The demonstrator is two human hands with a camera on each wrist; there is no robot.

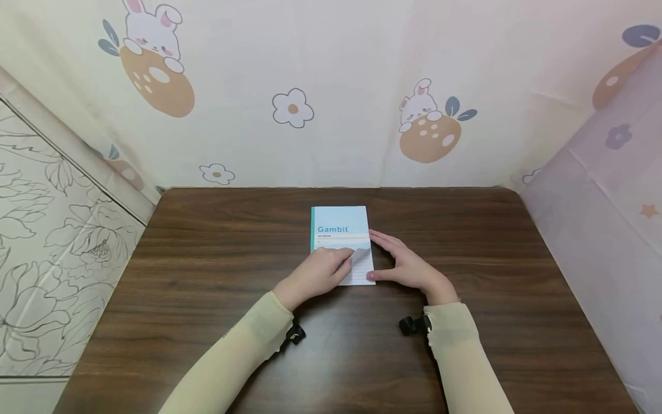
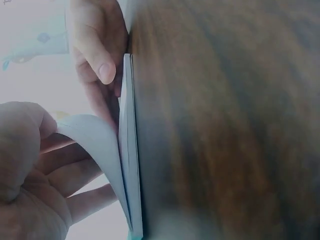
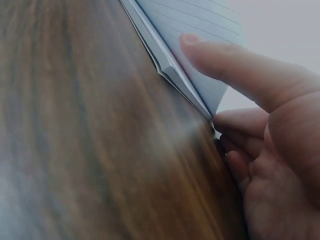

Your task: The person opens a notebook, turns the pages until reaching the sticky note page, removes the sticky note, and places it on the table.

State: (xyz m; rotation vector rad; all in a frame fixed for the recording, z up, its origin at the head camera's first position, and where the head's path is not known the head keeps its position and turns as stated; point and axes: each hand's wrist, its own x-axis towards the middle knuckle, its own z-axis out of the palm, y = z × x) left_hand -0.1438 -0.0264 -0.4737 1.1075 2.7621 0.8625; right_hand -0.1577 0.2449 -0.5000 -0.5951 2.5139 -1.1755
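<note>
A light-blue notebook (image 1: 338, 218) marked "Gambit", with a green spine strip on its left, lies on the brown wooden table. My left hand (image 1: 323, 270) pinches the front cover near its lower right part. The cover (image 2: 97, 137) bends upward in the left wrist view, and lined paper (image 1: 362, 276) shows beneath it. At the notebook's right edge, my right hand (image 1: 408, 267) has its fingers spread. Its thumb (image 3: 220, 60) reaches over the lined page in the right wrist view, while the other fingertips are at the page edge.
Wood-grain table (image 1: 217, 241) surrounds the notebook on all sides. A curtain (image 1: 346, 144) with rabbits and flowers hangs along the table's back edge and right side. A white panel (image 1: 46, 259) with line-drawn flowers stands on the left.
</note>
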